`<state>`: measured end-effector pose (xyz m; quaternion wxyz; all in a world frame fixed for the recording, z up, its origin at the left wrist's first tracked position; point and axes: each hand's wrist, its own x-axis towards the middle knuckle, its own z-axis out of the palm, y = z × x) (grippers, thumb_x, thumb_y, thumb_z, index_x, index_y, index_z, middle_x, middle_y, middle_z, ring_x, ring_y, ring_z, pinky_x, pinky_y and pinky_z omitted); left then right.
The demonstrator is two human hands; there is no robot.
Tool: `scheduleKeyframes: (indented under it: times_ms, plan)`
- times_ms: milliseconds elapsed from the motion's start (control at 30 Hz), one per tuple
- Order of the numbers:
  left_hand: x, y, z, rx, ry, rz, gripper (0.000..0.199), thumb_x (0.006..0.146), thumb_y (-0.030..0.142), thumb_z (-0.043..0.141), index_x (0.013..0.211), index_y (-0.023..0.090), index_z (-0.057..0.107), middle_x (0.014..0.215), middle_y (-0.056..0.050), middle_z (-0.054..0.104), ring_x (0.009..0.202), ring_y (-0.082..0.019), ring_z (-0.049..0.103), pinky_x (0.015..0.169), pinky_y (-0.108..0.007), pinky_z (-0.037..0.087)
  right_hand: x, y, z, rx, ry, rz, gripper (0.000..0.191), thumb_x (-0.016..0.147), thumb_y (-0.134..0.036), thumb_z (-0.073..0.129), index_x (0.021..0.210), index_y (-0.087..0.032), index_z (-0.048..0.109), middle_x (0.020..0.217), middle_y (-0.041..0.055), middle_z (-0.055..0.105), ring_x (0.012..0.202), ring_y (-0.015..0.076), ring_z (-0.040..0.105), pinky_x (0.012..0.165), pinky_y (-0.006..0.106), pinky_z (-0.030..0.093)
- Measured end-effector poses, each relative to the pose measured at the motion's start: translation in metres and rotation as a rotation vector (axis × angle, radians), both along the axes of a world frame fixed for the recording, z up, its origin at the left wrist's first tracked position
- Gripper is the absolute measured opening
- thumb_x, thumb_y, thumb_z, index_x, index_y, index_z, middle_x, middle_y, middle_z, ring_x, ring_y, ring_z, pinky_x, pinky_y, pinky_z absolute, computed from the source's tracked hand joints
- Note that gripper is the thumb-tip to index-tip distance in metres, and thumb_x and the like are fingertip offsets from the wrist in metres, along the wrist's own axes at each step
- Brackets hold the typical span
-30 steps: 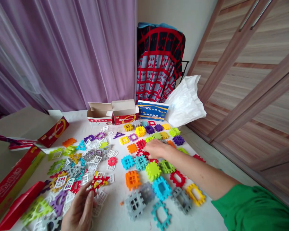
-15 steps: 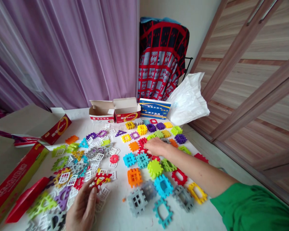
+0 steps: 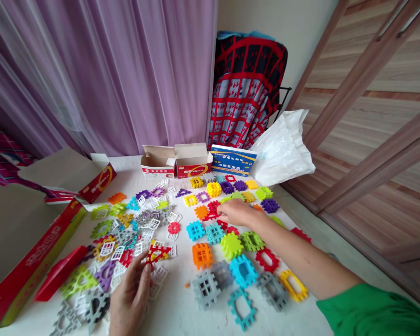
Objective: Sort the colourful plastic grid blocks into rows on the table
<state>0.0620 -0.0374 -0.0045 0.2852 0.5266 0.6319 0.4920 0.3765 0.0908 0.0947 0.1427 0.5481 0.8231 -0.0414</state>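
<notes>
My right hand reaches across the table, fingers closed at a group of red interlocking plastic building blocks. The fingertips are partly hidden behind the hand. Orange, yellow and lime blocks surround it. My left hand rests low over the loose pile at the near left, thumb and fingers apart. Its fingertips are beside a red triangular block, which has yellow showing in its openings. White plastic window pieces lie next to and partly under that hand.
Sorted blocks, such as an orange window block and a blue one, cover the right side. Open cartons, a blue box and a white bag stand behind. A red-edged carton and red lid are left.
The whole view has shifted, so everything appears slightly further right. My right hand stays at the red blocks, and my left hand stays beside the red triangular block.
</notes>
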Motion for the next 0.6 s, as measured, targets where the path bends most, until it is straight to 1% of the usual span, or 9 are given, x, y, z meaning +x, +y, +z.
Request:
scheduleKeyframes:
  times_ms: [67, 167, 267, 367, 433, 500, 600]
  plan:
    - [0.003, -0.002, 0.003, 0.006, 0.001, 0.015, 0.056, 0.082, 0.062, 0.057, 0.120, 0.022, 0.064, 0.073, 0.001, 0.068, 0.057, -0.013, 0.062, 0.055, -0.023, 0.050, -0.008, 0.004, -0.005, 0.035, 0.024, -0.005, 0.023, 0.090, -0.035, 0.054, 0.097, -0.024, 0.073, 0.099, 0.0068, 0.075, 0.093, 0.0213, 0.067, 0.074, 0.026, 0.043]
    - [0.003, -0.002, 0.004, 0.002, 0.006, 0.013, 0.055, 0.083, 0.061, 0.057, 0.121, 0.022, 0.063, 0.070, 0.001, 0.067, 0.058, -0.014, 0.061, 0.054, -0.023, 0.049, -0.032, 0.012, -0.009, 0.081, 0.048, 0.008, 0.026, 0.091, -0.037, 0.053, 0.099, -0.023, 0.073, 0.100, 0.0079, 0.075, 0.095, 0.0231, 0.067, 0.075, 0.027, 0.044]
    - [0.001, -0.001, 0.004, 0.006, 0.013, -0.032, 0.055, 0.082, 0.061, 0.057, 0.120, 0.021, 0.063, 0.073, -0.001, 0.069, 0.058, -0.014, 0.063, 0.054, -0.025, 0.051, -0.062, 0.021, -0.011, 0.078, 0.049, 0.032, 0.027, 0.091, -0.037, 0.054, 0.103, -0.023, 0.073, 0.103, 0.0095, 0.074, 0.099, 0.0245, 0.068, 0.076, 0.028, 0.046]
    - [0.002, -0.002, 0.004, 0.009, 0.012, -0.022, 0.053, 0.084, 0.060, 0.056, 0.120, 0.021, 0.062, 0.074, -0.001, 0.070, 0.060, -0.014, 0.063, 0.057, -0.025, 0.051, -0.083, 0.029, -0.013, 0.067, 0.024, 0.022, 0.028, 0.092, -0.034, 0.053, 0.106, -0.020, 0.073, 0.106, 0.0132, 0.074, 0.104, 0.0265, 0.067, 0.080, 0.032, 0.047]
    - [0.004, -0.002, 0.003, 0.009, 0.008, -0.002, 0.051, 0.085, 0.059, 0.055, 0.119, 0.022, 0.062, 0.074, 0.000, 0.070, 0.060, -0.014, 0.062, 0.057, -0.025, 0.050, -0.089, 0.032, -0.015, 0.048, 0.009, 0.011, 0.028, 0.092, -0.032, 0.053, 0.107, -0.019, 0.073, 0.107, 0.0147, 0.074, 0.105, 0.0278, 0.066, 0.082, 0.033, 0.047]
    - [0.005, -0.002, 0.000, 0.006, 0.007, -0.012, 0.049, 0.085, 0.059, 0.056, 0.117, 0.022, 0.061, 0.075, -0.001, 0.070, 0.058, -0.014, 0.061, 0.056, -0.025, 0.050, -0.089, 0.032, -0.015, 0.039, 0.003, 0.004, 0.028, 0.090, -0.031, 0.054, 0.108, -0.019, 0.072, 0.108, 0.0148, 0.073, 0.105, 0.0280, 0.067, 0.082, 0.034, 0.047]
    - [0.002, -0.001, -0.006, 0.001, -0.002, -0.050, 0.047, 0.085, 0.058, 0.056, 0.113, 0.021, 0.060, 0.076, -0.001, 0.071, 0.057, -0.013, 0.061, 0.055, -0.024, 0.050, -0.088, 0.023, -0.009, 0.060, 0.044, -0.009, 0.028, 0.090, -0.029, 0.053, 0.108, -0.020, 0.071, 0.109, 0.0133, 0.073, 0.103, 0.0269, 0.067, 0.081, 0.033, 0.047]
